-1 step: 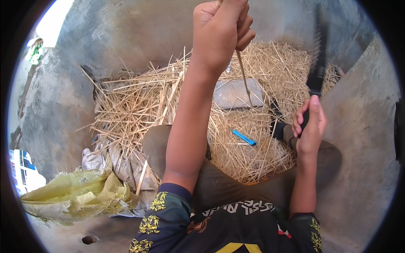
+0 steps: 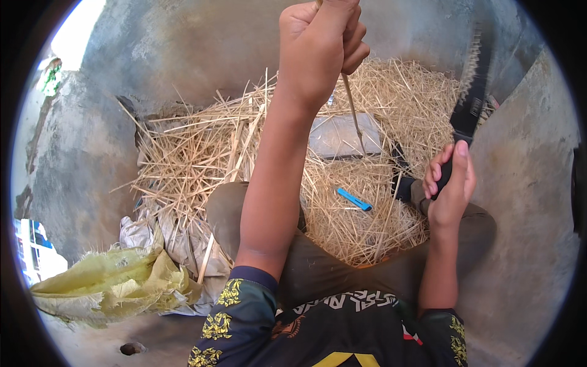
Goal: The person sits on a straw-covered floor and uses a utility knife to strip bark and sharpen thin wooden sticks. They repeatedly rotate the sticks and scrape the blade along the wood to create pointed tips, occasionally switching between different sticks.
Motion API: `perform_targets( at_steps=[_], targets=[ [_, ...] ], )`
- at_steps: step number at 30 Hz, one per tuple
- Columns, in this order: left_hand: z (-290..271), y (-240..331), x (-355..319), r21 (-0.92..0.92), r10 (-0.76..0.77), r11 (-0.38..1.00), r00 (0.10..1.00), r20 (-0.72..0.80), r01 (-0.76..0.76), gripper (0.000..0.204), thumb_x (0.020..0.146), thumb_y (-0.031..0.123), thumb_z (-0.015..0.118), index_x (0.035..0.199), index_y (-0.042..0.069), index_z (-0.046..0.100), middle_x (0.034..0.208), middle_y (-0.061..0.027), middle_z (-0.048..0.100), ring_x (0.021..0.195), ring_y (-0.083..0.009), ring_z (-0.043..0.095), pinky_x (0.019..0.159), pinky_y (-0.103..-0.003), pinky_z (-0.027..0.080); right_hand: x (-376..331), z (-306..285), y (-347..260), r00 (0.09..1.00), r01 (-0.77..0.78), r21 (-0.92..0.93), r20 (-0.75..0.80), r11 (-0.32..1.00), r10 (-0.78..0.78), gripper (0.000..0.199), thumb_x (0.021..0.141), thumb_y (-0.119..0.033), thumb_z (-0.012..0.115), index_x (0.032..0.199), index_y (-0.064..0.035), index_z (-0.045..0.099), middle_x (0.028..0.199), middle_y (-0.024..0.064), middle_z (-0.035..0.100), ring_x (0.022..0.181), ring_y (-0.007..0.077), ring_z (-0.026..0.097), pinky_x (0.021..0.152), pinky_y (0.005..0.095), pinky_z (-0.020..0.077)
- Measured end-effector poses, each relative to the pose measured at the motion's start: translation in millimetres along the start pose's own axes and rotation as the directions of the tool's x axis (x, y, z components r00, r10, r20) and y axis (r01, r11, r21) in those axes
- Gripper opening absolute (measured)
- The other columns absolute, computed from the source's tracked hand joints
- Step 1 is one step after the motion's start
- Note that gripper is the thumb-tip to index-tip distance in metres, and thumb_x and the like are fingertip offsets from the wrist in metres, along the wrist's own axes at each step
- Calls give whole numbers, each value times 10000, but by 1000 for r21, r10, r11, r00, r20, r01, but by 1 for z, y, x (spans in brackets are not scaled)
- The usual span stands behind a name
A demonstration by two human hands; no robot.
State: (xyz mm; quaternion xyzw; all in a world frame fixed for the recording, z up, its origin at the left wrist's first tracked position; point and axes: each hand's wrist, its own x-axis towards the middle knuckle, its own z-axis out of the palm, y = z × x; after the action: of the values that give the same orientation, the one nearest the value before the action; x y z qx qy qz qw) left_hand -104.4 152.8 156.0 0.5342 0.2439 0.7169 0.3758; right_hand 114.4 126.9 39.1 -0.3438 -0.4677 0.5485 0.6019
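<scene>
Raised at the top middle, my left hand (image 2: pixel 318 52) is closed in a fist around a thin brown stick (image 2: pixel 352 109). The stick slants down, and its lower end is over a grey block (image 2: pixel 336 136) lying among the shavings; whether it touches the block I cannot tell. On the right, my right hand (image 2: pixel 451 183) grips the black handle of a large knife (image 2: pixel 469 110), its blade pointing up and away. Teeth run along the blade's left edge, and its tip is blurred. The blade is well apart from the stick.
Straw-like shavings (image 2: pixel 367 235) cover the floor between my crossed legs and the concrete wall (image 2: pixel 202 49). A blue box cutter (image 2: pixel 354 199) lies on them. Longer strips (image 2: pixel 183 153) are heaped at left, beside a torn yellowish sack (image 2: pixel 116 284). A hole (image 2: pixel 131 348) shows at lower left.
The knife blade has tilted to the right, with a slight turn of my right hand. My left hand and the stick look unmoved.
</scene>
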Motion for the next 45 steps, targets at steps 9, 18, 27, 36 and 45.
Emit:
perform_targets(
  at_steps=[9,18,27,36,45],
  targets=[
    [13,-29,-7,144,-23,989,997,68,13,606,1011,414,592,521,163,337,467,62,339,396,-44,292,384,-253,193,-32,-30,135,936,-6,-743,232,669,266,401,1022,-409,557,879,-36,596,560,-38,455,534,77,476,491,245,380],
    [41,40,-19,116,38,993,999,16,-39,583,1049,355,527,522,168,362,446,54,277,370,-63,206,367,-274,157,-19,-32,89,919,-316,-291,143,903,367,375,1021,-421,563,843,-96,506,595,-39,428,420,28,363,373,213,266],
    [-7,-28,-5,127,39,991,999,-31,-34,624,1036,428,525,540,165,252,502,61,203,428,-63,154,397,-267,128,0,-8,-3,966,-118,-218,202,969,163,359,1042,-375,537,818,-95,527,596,-59,434,466,9,361,413,200,279],
    [-13,-21,-67,187,74,981,993,-93,-55,613,1072,386,457,543,158,250,508,70,193,420,-59,160,393,-265,132,-75,-67,215,860,-300,-662,123,687,495,337,1036,-346,518,854,-63,542,601,20,448,476,113,441,454,305,366],
    [-62,-2,-74,106,119,990,957,-264,-94,608,1063,428,458,553,188,233,495,73,186,414,-73,138,391,-266,113,-38,8,66,986,-161,-113,25,980,165,396,1040,-419,507,802,-106,467,550,-46,407,402,41,372,365,220,304]
  ],
)
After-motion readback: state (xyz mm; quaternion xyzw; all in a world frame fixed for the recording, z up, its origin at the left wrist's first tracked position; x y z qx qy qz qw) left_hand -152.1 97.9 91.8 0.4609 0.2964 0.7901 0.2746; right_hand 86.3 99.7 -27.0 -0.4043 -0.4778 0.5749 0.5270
